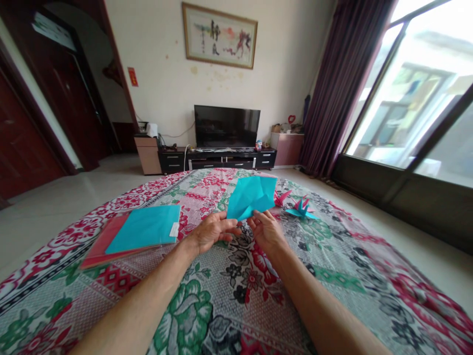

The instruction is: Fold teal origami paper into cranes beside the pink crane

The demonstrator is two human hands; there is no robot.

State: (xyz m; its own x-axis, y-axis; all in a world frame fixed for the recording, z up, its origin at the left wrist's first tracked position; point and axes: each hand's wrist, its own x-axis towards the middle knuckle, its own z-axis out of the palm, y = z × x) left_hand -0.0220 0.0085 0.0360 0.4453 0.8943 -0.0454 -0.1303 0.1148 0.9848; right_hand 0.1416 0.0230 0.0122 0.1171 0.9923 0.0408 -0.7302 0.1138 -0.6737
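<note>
A creased sheet of blue paper (252, 194) is held up over the patterned tablecloth, its lower edge partly folded. My left hand (214, 230) pinches its lower left corner between thumb and fingers. At the lower edge, right of the middle, my right hand (266, 230) grips the same sheet. Just right of the sheet stand folded paper pieces: a pink one (282, 198) and a blue one (302, 211) with pink points behind it. On the left lies a stack with blue paper (146, 229) on top of red paper (107, 236), with a small white label.
The round table wears a floral cloth (188, 315). Beyond it are a television (226, 127) on a low black cabinet (240, 160), a framed picture (220, 35) on the wall, and a purple curtain (340, 84) beside a window.
</note>
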